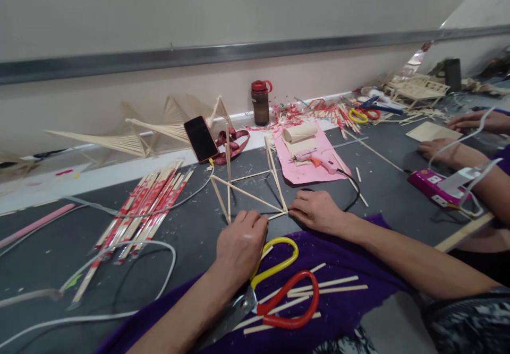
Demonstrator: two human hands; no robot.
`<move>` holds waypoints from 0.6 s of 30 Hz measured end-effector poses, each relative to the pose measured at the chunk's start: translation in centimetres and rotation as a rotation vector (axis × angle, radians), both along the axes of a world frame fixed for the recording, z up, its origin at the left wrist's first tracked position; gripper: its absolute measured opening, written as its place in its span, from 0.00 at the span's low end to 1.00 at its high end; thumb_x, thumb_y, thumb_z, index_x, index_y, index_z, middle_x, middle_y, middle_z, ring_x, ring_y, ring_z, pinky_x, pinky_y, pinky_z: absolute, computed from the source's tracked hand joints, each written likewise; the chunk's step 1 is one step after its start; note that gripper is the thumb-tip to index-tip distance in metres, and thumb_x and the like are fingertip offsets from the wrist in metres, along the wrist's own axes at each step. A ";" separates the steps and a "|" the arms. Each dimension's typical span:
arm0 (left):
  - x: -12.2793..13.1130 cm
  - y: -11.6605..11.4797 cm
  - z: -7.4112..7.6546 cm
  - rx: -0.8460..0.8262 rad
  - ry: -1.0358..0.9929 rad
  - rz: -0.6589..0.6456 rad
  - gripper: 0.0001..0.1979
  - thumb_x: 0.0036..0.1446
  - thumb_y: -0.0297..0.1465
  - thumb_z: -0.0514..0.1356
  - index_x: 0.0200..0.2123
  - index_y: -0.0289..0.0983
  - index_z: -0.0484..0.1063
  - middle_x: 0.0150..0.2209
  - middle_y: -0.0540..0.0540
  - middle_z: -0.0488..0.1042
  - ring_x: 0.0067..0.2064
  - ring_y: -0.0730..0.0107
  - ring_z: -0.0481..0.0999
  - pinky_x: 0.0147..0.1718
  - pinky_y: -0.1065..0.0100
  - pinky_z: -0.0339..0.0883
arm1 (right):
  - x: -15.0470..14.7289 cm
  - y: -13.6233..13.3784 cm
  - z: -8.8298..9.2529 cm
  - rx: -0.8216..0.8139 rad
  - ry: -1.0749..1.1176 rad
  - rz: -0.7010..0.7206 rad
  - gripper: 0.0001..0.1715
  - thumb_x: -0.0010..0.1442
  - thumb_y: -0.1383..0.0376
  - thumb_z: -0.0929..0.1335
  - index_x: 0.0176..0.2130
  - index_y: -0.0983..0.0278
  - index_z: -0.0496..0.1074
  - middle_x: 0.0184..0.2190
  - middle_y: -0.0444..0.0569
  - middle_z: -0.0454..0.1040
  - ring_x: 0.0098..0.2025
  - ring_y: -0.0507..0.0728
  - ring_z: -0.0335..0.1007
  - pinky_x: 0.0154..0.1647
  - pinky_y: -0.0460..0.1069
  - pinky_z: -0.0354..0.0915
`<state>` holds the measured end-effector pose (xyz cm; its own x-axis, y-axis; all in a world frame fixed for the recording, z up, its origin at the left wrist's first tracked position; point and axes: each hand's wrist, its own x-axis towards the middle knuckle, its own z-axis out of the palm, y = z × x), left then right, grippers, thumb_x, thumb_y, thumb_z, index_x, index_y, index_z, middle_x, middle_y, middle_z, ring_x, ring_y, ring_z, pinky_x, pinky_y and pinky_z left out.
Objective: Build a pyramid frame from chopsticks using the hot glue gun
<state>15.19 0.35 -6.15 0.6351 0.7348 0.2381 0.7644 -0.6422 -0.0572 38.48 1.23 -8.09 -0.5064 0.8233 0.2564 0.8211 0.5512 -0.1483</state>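
Pale stick frame (255, 196), spindly and open-sided (all bare wood)

The stick frame (247, 193) is coloured in pale wood tones, and the tabletop (199, 221) beneath it in dark grey. Left of the frame, packed sticks (147, 200) are banded with red. Behind it, a black-screened phone (201, 139) is edged in red, and a dark bottle (261, 110) is topped with red. Right of it, a pink sheet (295, 172) is matched by a pink glue gun (324, 162) with an orange trigger. In front, purple cloth (350, 258) is crossed by yellow-and-red-handled scissors (262, 308).
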 end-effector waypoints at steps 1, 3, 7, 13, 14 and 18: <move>0.2 0.1 0.1 -0.012 0.001 0.012 0.10 0.61 0.30 0.53 0.41 0.40 0.73 0.35 0.46 0.74 0.39 0.64 0.69 0.29 0.67 0.62 | 0.0 0.0 0.0 -0.001 0.001 0.002 0.14 0.64 0.59 0.61 0.39 0.62 0.74 0.30 0.46 0.70 0.31 0.50 0.64 0.28 0.47 0.49; 0.5 0.3 0.4 -0.042 -0.007 0.024 0.10 0.61 0.31 0.52 0.39 0.40 0.73 0.35 0.46 0.73 0.38 0.63 0.69 0.29 0.66 0.62 | -0.1 0.0 0.0 -0.003 0.000 0.002 0.15 0.64 0.59 0.61 0.39 0.62 0.74 0.31 0.47 0.70 0.31 0.50 0.64 0.28 0.47 0.48; 0.8 0.6 0.7 -0.075 -0.064 -0.008 0.11 0.61 0.31 0.52 0.39 0.39 0.74 0.37 0.45 0.74 0.41 0.62 0.67 0.36 0.64 0.64 | -0.3 0.1 -0.1 -0.001 -0.010 0.014 0.15 0.64 0.60 0.61 0.37 0.63 0.74 0.31 0.47 0.70 0.31 0.50 0.63 0.28 0.47 0.48; 0.6 0.8 0.1 -0.114 -0.069 -0.044 0.11 0.60 0.29 0.54 0.43 0.39 0.74 0.40 0.44 0.75 0.45 0.60 0.68 0.40 0.60 0.64 | -0.7 0.1 0.0 0.029 -0.009 0.025 0.15 0.64 0.60 0.61 0.37 0.63 0.74 0.30 0.47 0.70 0.30 0.50 0.61 0.28 0.47 0.48; 0.5 0.9 0.0 -0.121 -0.050 -0.040 0.11 0.60 0.29 0.54 0.43 0.39 0.74 0.40 0.45 0.75 0.44 0.60 0.68 0.39 0.60 0.64 | -0.8 0.1 0.0 0.034 -0.009 0.028 0.15 0.64 0.60 0.61 0.37 0.63 0.74 0.30 0.47 0.70 0.30 0.50 0.61 0.28 0.47 0.48; 0.0 0.9 -0.3 -0.114 0.013 -0.022 0.13 0.58 0.26 0.54 0.46 0.39 0.72 0.40 0.44 0.75 0.42 0.60 0.69 0.37 0.62 0.64 | -1.0 0.1 0.0 0.054 -0.008 0.036 0.15 0.64 0.60 0.61 0.35 0.64 0.74 0.30 0.47 0.70 0.30 0.50 0.62 0.28 0.48 0.48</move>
<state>15.24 1.29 -6.42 0.6542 0.7422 0.1457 0.7495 -0.6620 0.0073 37.45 1.32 -8.13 -0.5379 0.7894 0.2958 0.8015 0.5877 -0.1109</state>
